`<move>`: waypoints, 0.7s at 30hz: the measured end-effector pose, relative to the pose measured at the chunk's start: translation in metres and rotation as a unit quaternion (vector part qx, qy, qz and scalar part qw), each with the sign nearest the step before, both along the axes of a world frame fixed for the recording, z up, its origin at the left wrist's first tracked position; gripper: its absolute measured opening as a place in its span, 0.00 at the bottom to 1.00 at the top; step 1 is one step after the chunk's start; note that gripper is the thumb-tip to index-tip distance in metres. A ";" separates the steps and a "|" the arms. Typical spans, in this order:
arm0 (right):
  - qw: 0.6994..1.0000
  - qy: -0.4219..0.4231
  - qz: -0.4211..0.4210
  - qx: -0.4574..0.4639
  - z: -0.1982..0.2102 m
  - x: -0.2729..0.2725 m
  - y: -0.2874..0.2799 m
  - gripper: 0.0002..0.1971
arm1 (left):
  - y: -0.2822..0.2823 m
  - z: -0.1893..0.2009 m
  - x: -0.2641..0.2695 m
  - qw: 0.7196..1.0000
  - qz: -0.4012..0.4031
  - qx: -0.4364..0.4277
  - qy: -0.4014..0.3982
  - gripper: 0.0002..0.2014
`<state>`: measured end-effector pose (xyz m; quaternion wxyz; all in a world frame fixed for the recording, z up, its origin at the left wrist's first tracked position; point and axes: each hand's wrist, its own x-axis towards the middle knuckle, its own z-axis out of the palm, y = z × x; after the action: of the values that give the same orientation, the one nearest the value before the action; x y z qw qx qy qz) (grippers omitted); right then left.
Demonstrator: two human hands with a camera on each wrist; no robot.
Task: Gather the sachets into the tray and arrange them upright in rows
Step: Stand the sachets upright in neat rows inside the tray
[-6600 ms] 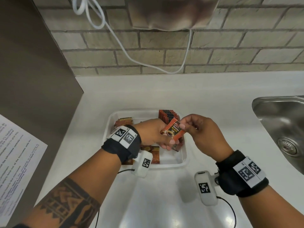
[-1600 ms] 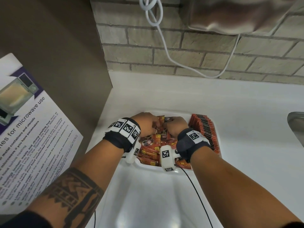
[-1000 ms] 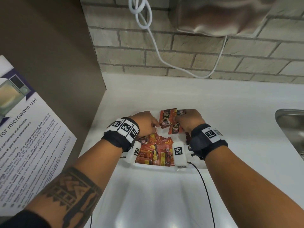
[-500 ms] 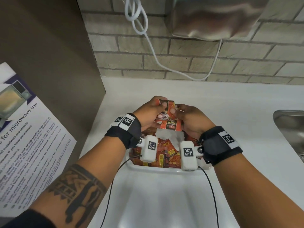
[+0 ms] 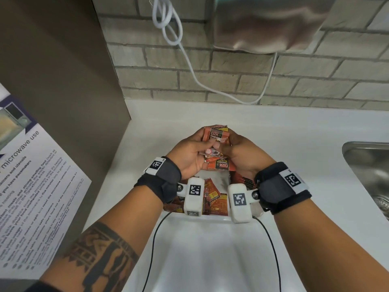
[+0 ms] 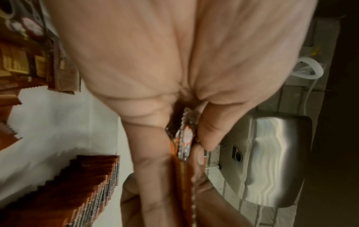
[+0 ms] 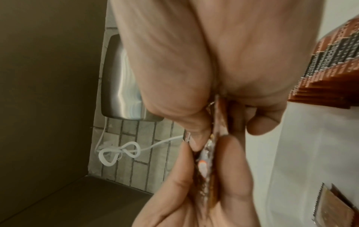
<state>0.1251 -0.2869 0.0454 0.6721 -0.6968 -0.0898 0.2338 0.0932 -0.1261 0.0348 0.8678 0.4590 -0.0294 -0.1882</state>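
Orange coffee sachets [image 5: 216,145] are now lifted above the tray [image 5: 212,218]; my left hand [image 5: 189,155] and right hand [image 5: 242,153] pinch them together, squaring a stack for the upright row [image 6: 93,187].

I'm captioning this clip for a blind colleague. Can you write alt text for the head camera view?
Two hands, the left hand and the right hand, together hold a small stack of orange sachets above a white tray on a white counter. Loose sachets lie jumbled in the tray. A brick wall stands behind, a steel sink to the right.
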 end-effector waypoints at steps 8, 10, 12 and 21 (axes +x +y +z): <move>0.999 -0.016 -0.035 0.001 0.008 -0.003 0.003 0.23 | 0.003 0.005 -0.003 0.995 0.026 0.084 -0.040 0.22; 0.998 -0.033 -0.053 -0.002 0.009 -0.004 0.003 0.20 | 0.004 0.008 -0.002 0.993 0.040 0.105 -0.039 0.23; 0.994 -0.070 -0.076 -0.026 0.010 -0.003 0.003 0.22 | 0.006 0.009 -0.001 0.991 0.056 0.115 -0.035 0.23; 0.973 -0.146 -0.164 -0.070 0.019 -0.001 0.008 0.21 | 0.004 0.011 0.005 0.972 0.131 0.193 -0.033 0.13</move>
<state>0.1245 -0.2787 0.0642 0.6307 -0.7738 -0.0549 0.0223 0.0979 -0.1218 0.0457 0.7785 0.6235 0.0392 -0.0598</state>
